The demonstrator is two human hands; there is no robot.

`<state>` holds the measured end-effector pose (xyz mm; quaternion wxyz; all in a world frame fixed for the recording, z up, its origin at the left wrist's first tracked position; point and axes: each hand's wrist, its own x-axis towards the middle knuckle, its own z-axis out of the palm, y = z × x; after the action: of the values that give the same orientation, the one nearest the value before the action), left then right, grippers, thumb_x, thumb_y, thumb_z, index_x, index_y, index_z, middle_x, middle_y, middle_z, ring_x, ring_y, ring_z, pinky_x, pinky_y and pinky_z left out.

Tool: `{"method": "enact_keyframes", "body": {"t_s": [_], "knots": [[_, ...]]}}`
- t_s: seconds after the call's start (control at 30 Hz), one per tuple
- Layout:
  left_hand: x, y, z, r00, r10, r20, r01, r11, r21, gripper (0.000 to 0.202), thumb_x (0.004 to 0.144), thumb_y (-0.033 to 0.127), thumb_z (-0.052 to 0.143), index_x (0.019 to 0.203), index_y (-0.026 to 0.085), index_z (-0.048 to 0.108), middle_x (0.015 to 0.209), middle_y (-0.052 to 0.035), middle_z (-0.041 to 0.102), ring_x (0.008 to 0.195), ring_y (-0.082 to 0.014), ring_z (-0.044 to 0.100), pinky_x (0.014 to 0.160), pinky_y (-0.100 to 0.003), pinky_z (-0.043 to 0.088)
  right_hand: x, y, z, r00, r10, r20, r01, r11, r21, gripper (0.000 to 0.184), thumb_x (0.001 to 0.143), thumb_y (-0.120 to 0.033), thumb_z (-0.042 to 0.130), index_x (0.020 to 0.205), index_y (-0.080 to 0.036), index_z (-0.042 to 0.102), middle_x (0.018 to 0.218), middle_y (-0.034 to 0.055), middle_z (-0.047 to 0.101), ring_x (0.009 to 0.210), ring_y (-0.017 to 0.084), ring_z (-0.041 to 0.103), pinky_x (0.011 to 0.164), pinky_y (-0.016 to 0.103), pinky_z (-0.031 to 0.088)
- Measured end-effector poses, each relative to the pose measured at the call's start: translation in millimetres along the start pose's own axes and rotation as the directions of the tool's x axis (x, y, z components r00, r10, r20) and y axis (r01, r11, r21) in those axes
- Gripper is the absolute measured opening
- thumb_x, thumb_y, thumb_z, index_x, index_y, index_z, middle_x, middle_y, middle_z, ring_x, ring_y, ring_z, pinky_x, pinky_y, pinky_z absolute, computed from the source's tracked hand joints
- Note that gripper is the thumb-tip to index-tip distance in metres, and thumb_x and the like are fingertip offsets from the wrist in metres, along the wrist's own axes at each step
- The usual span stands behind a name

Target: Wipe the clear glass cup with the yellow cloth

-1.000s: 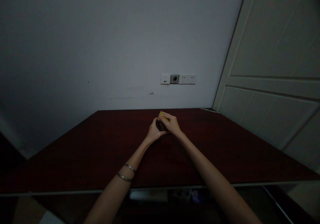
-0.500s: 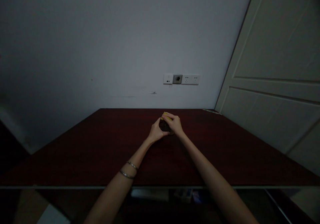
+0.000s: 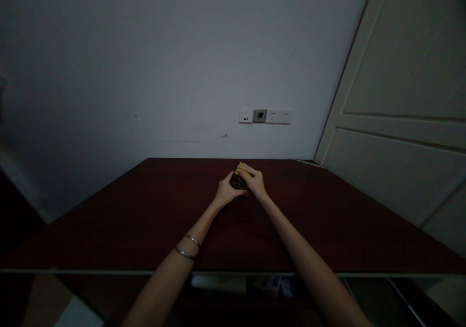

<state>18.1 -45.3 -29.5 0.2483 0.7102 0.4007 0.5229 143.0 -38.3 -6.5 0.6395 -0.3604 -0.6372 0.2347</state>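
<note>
Cupping a dark object (image 3: 238,181) from its left and near sides, the left hand (image 3: 224,191) forms a broad curve, with the glossy bulk filling the space between thumb and fingers. Such an opening appears to suit the object's width, and the hold seems to serve for steadying. The right hand (image 3: 256,183) comes in from the right, its fingers drawn narrowly together on a yellow piece (image 3: 241,168) at the object's far, upper side (whether this piece is separate or part of the object cannot be told in the dim light). One hand bearing from each side probably keeps the object from turning or sliding away. Both things lie near the middle of the scene, over the far half of a dark red table (image 3: 145,220); the fingers hide whether the object's base touches the surface. The forearms stretch inward from the near edge, the left one wearing two bracelets (image 3: 186,247). Beyond the table, on the far wall (image 3: 182,64), a row of sockets (image 3: 265,116) sits slightly right of the hands; a pale panelled door (image 3: 404,74) bounds the right side.
</note>
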Motion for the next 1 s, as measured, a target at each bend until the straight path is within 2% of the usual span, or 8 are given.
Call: {"method": "enact_keyframes", "body": {"t_s": [0.17, 0.4, 0.47, 0.63, 0.7, 0.77, 0.9, 1.0], "knots": [[-1.1, 3.0, 0.6, 1.0, -0.026, 0.006, 0.026, 0.997, 0.079, 0.067, 0.042, 0.034, 0.078, 0.103, 0.017, 0.057, 0.086, -0.0019, 0.064, 0.078, -0.0173, 0.059, 0.071, -0.027, 0.046, -0.2, 9.9, -4.6, 0.999, 0.051, -0.015, -0.049, 0.993, 0.105, 0.025, 0.069, -0.035, 0.062, 0.087, -0.019, 0.07, 0.111, 0.0066, 0.062, 0.107, 0.022, 0.055, 0.097, 0.037, 0.038], [5.9, -6.4, -0.3, 0.995, -0.083, -0.049, 0.082, 0.996, -0.03, 0.052, 0.052, 0.029, 0.072, 0.099, 0.011, 0.059, 0.081, -0.0035, 0.064, 0.072, -0.0153, 0.058, 0.066, -0.024, 0.046, -18.6, -10.7, -6.6, 0.981, -0.133, 0.139, 0.131, 0.991, 0.027, 0.023, 0.071, -0.033, 0.062, 0.091, -0.025, 0.068, 0.122, 0.0033, 0.054, 0.111, 0.02, 0.052, 0.097, 0.036, 0.037], [6.8, -8.4, -1.3, 0.995, -0.086, -0.043, 0.084, 0.995, -0.058, 0.049, 0.054, 0.029, 0.071, 0.098, 0.011, 0.059, 0.081, -0.0037, 0.064, 0.072, -0.0152, 0.059, 0.067, -0.024, 0.046, -19.1, -11.3, -4.9, 0.983, -0.131, 0.126, 0.13, 0.991, 0.011, 0.023, 0.071, -0.034, 0.062, 0.091, -0.026, 0.068, 0.122, 0.0028, 0.054, 0.111, 0.02, 0.052, 0.097, 0.036, 0.038], [6.0, -10.8, 0.5, 0.996, -0.094, 0.007, 0.094, 0.989, -0.116, 0.061, 0.046, 0.033, 0.078, 0.1, 0.011, 0.059, 0.088, -0.0074, 0.065, 0.08, -0.0193, 0.06, 0.074, -0.029, 0.048, -10.5, 2.2, -6.4, 0.997, 0.048, -0.058, -0.04, 0.99, 0.134, 0.032, 0.068, -0.039, 0.063, 0.092, -0.019, 0.068, 0.11, 0.0078, 0.062, 0.108, 0.023, 0.055, 0.096, 0.039, 0.039], [5.2, -10.6, 2.2, 0.993, -0.111, 0.036, 0.115, 0.977, -0.178, 0.062, 0.043, 0.031, 0.08, 0.099, 0.011, 0.06, 0.09, -0.0081, 0.066, 0.082, -0.0203, 0.061, 0.076, -0.031, 0.048, -6.8, 7.0, -9.7, 0.986, 0.145, -0.075, -0.129, 0.973, 0.191, 0.037, 0.065, -0.041, 0.065, 0.093, -0.018, 0.068, 0.105, 0.0081, 0.065, 0.104, 0.024, 0.057, 0.095, 0.041, 0.041], [4.7, -9.7, 3.1, 0.99, -0.13, 0.059, 0.14, 0.961, -0.237, 0.061, 0.042, 0.028, 0.081, 0.098, 0.011, 0.061, 0.089, -0.008, 0.066, 0.083, -0.0207, 0.061, 0.078, -0.032, 0.049, -4.9, 7.9, -13.2, 0.981, 0.186, -0.055, -0.17, 0.962, 0.214, 0.038, 0.063, -0.042, 0.066, 0.092, -0.018, 0.068, 0.103, 0.0073, 0.065, 0.103, 0.024, 0.058, 0.093, 0.042, 0.042], [5.2, -8.1, 2.0, 0.987, -0.146, 0.069, 0.16, 0.941, -0.298, 0.057, 0.044, 0.025, 0.08, 0.096, 0.012, 0.062, 0.089, -0.0081, 0.068, 0.085, -0.0215, 0.062, 0.08, -0.033, 0.048, -7.3, -1.3, -17.2, 0.997, 0.058, 0.052, -0.067, 0.982, 0.177, 0.03, 0.065, -0.039, 0.066, 0.088, -0.021, 0.069, 0.111, 0.0062, 0.062, 0.108, 0.023, 0.054, 0.095, 0.038, 0.04], [6.8, -8.9, -0.3, 0.989, -0.14, 0.055, 0.15, 0.938, -0.312, 0.053, 0.049, 0.026, 0.079, 0.097, 0.011, 0.062, 0.093, -0.0097, 0.067, 0.088, -0.0223, 0.061, 0.081, -0.034, 0.048, -11.3, -10.9, -16.8, 0.987, -0.049, 0.155, 0.03, 0.992, 0.122, 0.024, 0.067, -0.036, 0.065, 0.086, -0.024, 0.07, 0.118, 0.0047, 0.057, 0.111, 0.022, 0.052, 0.096, 0.036, 0.039]]}}
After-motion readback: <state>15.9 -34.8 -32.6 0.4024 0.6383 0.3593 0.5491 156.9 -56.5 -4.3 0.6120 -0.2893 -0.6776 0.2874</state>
